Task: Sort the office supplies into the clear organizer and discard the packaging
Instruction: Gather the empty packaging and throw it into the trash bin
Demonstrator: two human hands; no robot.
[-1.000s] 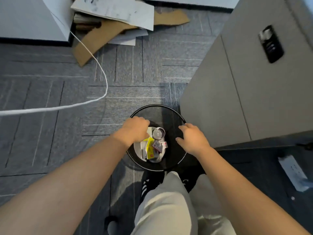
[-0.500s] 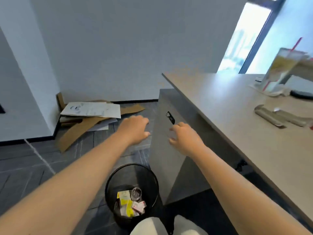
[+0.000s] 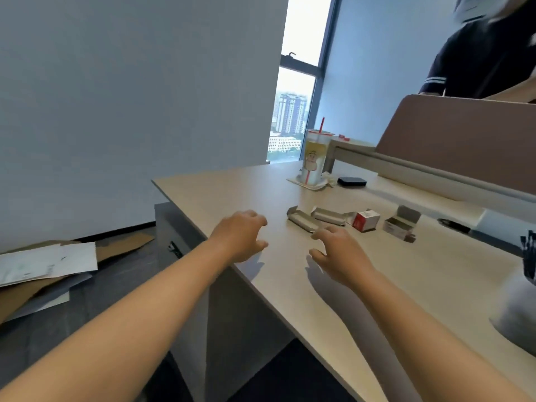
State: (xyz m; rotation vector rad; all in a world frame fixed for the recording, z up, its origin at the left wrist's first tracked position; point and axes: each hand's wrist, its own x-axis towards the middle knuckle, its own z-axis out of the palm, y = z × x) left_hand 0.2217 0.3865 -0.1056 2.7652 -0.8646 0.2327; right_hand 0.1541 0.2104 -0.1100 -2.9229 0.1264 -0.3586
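Observation:
Both hands hover empty over the wooden desk (image 3: 377, 285). My left hand (image 3: 242, 235) is over the desk's left edge, fingers spread and curled. My right hand (image 3: 338, 252) is beside it, fingers apart, just short of an opened flat cardboard box (image 3: 301, 221). Behind that box lies a second opened long box (image 3: 329, 216). A small red and white box (image 3: 366, 219) and an open grey box (image 3: 401, 224) stand to the right. At the far right edge a clear holder with dark pens (image 3: 529, 256) is cut off by the frame.
A drink cup with a red straw (image 3: 314, 159) stands on a tray at the back, next to a small black device (image 3: 351, 181). A brown partition (image 3: 464, 140) borders the desk, with a person in dark clothes (image 3: 490, 50) behind it. Cardboard and papers (image 3: 46, 268) lie on the floor at left.
The view has risen from the black bin on the floor to the desk top. Both empty hands have moved up and forward over the desk toward the opened boxes.

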